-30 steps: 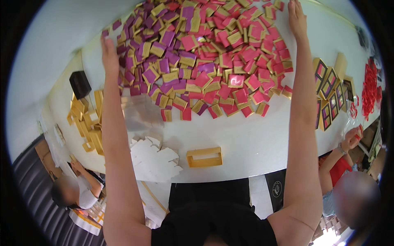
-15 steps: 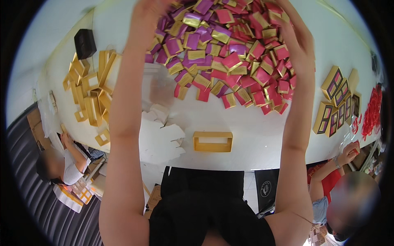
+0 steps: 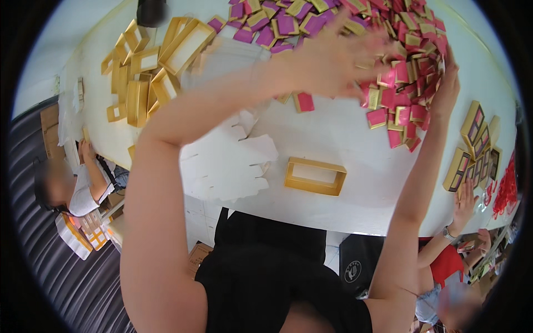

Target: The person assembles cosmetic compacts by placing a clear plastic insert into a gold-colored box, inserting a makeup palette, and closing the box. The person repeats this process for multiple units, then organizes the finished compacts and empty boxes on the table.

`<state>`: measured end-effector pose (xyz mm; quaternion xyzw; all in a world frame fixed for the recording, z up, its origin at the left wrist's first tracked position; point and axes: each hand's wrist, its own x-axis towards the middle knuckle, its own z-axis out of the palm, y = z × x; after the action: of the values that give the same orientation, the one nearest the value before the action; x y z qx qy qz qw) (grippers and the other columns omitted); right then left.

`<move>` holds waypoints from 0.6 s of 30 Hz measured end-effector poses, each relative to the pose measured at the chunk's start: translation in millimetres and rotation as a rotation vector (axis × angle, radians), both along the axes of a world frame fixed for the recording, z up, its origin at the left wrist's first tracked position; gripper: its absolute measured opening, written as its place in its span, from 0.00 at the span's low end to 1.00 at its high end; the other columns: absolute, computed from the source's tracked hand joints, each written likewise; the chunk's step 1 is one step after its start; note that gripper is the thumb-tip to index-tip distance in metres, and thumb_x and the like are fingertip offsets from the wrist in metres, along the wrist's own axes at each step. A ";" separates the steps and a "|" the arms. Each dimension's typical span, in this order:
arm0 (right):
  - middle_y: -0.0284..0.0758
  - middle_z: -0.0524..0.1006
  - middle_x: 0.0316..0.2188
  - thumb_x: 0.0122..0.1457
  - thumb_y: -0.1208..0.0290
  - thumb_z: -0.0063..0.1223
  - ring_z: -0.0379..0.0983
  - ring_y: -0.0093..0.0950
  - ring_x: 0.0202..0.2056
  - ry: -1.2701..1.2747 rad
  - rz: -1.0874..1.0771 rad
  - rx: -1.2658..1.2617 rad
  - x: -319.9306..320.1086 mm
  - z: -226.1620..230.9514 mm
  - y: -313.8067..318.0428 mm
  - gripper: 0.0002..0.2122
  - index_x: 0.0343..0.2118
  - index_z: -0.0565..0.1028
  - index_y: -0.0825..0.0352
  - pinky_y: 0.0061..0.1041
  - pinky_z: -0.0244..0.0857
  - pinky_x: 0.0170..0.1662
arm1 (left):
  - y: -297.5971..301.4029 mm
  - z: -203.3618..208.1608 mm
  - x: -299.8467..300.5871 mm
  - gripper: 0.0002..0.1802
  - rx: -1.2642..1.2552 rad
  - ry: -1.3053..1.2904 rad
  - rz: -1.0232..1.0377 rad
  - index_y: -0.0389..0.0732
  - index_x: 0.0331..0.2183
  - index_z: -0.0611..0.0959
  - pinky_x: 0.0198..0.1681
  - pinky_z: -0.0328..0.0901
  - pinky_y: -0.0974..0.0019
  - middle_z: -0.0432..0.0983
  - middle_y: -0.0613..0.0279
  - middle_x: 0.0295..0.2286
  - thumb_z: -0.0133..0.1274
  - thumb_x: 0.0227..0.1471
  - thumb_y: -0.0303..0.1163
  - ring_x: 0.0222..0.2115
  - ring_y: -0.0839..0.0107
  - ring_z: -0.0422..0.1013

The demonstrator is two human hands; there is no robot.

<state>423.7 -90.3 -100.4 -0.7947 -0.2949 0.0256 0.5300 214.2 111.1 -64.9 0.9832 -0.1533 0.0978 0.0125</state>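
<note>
A large heap of small foil-wrapped packets, purple on the left and pinkish red on the right, each with gold parts, spreads over the far side of the white table. My left hand reaches across the front of the heap with its fingers spread, slightly blurred, over the packets. Along the heap's right edge lies my right hand, fingers stretched out and touching the outer red packets. One loose red packet rests below my left wrist. An empty gold box frame sits near the table's front edge.
Several gold box frames are piled at left beside a black object. White cut card sheets lie front left. Filled gold boxes and red ribbons are at right. Co-workers sit on both sides, one with a hand near those boxes.
My left hand has swung from the heap's far left to its front, right of centre. Front packets have shifted rightward and bunched toward my right hand. The view has turned a little.
</note>
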 end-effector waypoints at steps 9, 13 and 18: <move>0.44 0.61 0.61 0.58 0.40 0.45 0.53 0.45 0.63 -0.375 0.830 -0.236 -154.5 53.1 -60.8 0.35 0.60 0.64 0.64 0.47 0.43 0.64 | 146.5 45.4 -176.8 0.51 0.188 0.383 1.034 0.41 0.59 0.65 0.55 0.59 0.54 0.64 0.48 0.54 0.62 0.40 0.59 0.55 0.56 0.62; 0.43 0.61 0.60 0.49 0.50 0.60 0.55 0.46 0.61 -0.623 0.981 -0.451 -220.7 45.3 -83.5 0.33 0.57 0.66 0.60 0.55 0.43 0.63 | 162.8 27.7 -206.0 0.49 -0.123 0.296 1.073 0.34 0.53 0.68 0.49 0.65 0.56 0.74 0.45 0.44 0.63 0.36 0.58 0.46 0.52 0.71; 0.43 0.63 0.59 0.44 0.67 0.65 0.56 0.47 0.60 -0.679 0.725 -0.297 -242.3 -10.0 -97.4 0.28 0.52 0.71 0.59 0.51 0.49 0.61 | 192.3 11.7 -204.2 0.42 -0.030 0.019 1.190 0.33 0.46 0.71 0.46 0.68 0.56 0.76 0.44 0.41 0.63 0.35 0.52 0.44 0.51 0.73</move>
<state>181.4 -187.7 -110.5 -0.6717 -0.6998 -0.0102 0.2427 10.0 303.4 -53.2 0.9007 0.4257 0.0815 -0.0294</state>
